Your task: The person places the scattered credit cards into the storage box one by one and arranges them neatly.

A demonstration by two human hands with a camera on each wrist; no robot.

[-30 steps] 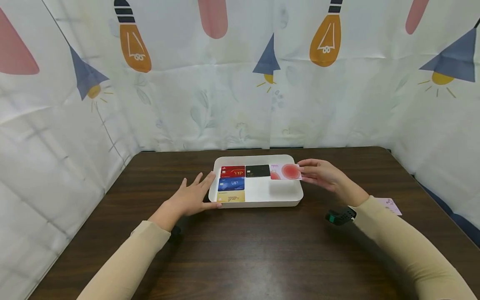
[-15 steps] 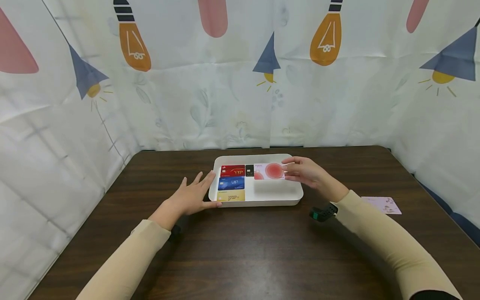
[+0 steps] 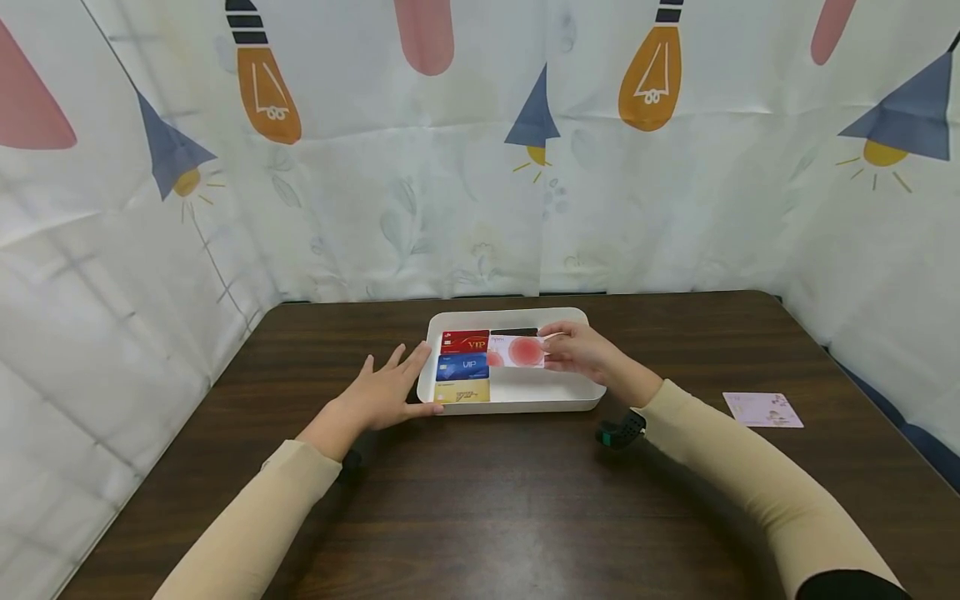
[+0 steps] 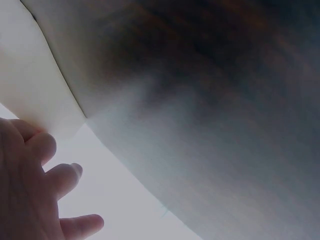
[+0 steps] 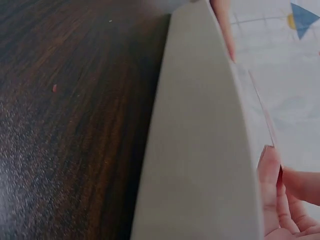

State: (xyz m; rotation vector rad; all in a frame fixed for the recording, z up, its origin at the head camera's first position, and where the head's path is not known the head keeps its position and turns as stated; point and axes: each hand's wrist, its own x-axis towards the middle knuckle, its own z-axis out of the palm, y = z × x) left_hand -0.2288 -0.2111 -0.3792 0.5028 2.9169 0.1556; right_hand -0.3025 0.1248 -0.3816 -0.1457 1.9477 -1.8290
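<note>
A white tray [image 3: 555,398] stands on the table, holding a red card [image 3: 463,342], a blue card [image 3: 462,367] and a gold card [image 3: 462,392] in a column at its left. My right hand [image 3: 581,354] pinches the right end of a white-and-pink card [image 3: 517,351] over the tray. Beneath it a black card [image 3: 514,332] shows only its far edge. In the right wrist view the pinched card [image 5: 262,110] appears edge-on between thumb and fingers. My left hand [image 3: 384,395] rests with spread fingers against the tray's left end, its thumb at the near corner.
A pale pink card [image 3: 763,410] lies on the dark wooden table [image 3: 480,500] to the right of the tray. Behind the table hangs a white curtain [image 3: 450,208] printed with lamps and bulbs.
My right hand has carried the white-and-pink card leftward, and slightly nearer over the last half second, covering most of the black card. My left hand has stayed at the tray.
</note>
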